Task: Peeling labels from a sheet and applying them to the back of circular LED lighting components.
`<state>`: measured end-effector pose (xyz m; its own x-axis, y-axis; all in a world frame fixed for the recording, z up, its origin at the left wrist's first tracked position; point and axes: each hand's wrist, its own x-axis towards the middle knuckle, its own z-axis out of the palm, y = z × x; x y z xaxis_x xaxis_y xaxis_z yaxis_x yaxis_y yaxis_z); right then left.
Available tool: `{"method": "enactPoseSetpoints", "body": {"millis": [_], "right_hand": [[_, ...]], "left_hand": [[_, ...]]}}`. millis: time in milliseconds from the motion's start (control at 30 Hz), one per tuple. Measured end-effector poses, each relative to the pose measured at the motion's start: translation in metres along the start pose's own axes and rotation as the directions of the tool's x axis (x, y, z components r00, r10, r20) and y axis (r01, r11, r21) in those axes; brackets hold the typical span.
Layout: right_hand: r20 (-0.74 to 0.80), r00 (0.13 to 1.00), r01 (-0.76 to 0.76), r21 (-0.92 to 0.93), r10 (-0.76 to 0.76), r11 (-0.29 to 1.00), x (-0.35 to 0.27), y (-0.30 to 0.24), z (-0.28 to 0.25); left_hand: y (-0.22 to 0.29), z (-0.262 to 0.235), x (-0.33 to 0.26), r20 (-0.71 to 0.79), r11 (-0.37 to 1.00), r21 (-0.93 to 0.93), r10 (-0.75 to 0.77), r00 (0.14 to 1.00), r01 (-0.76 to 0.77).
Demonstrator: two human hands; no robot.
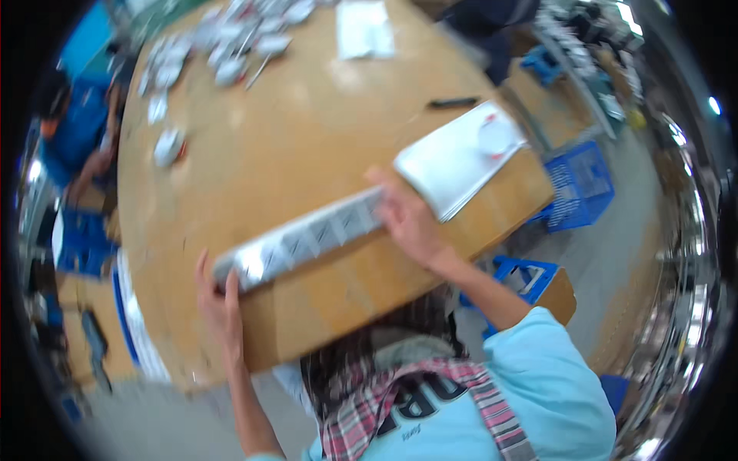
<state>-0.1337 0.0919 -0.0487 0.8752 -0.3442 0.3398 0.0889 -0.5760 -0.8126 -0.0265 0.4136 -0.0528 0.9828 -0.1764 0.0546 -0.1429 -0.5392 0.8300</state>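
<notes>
Silvery strip [307,237] between hands [221,307] [411,229]; crate [580,188] beside table [284,154]

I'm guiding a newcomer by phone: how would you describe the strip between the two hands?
Start at the big tan table, on the wearer's side. There the strip slants between the left hand and right hand. Unlike the broad white papers nearby, it is long, narrow and silvery, with darker patches along it.

I see one long silvery strip [307,241], darkly patterned along its face, slanting eight-to-two o'clock, nine-o'clock side of my feed's centre
</notes>
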Motion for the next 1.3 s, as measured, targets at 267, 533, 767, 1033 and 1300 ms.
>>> {"method": "enactPoseSetpoints", "body": {"millis": [267,533,767,1033,1300], "right_hand": [[-0.042,0.998,-0.039,-0.068,0.037,0.997,-0.003,-0.002,0.002],[0.012,0.997,-0.071,-0.167,0.074,0.983,-0.001,-0.005,0.008],[0.051,0.998,-0.027,-0.304,0.045,0.952,-0.003,-0.012,0.006],[0.040,0.999,0.030,-0.366,-0.017,0.930,0.000,-0.012,0.008],[0.001,0.986,-0.157,-0.333,0.166,0.930,0.001,-0.011,0.010]], "left_hand": [[-0.011,-0.005,0.000,-0.091,0.993,0.008,0.119,0.989,-0.119],[-0.004,-0.006,0.001,-0.083,0.996,-0.008,0.092,0.992,-0.093],[0.011,-0.003,-0.004,-0.084,0.944,0.312,0.139,0.987,-0.106],[0.008,-0.002,-0.004,-0.054,0.926,0.363,0.137,0.989,-0.108],[0.011,-0.001,-0.004,-0.073,0.934,0.355,0.080,0.994,-0.049]]}}
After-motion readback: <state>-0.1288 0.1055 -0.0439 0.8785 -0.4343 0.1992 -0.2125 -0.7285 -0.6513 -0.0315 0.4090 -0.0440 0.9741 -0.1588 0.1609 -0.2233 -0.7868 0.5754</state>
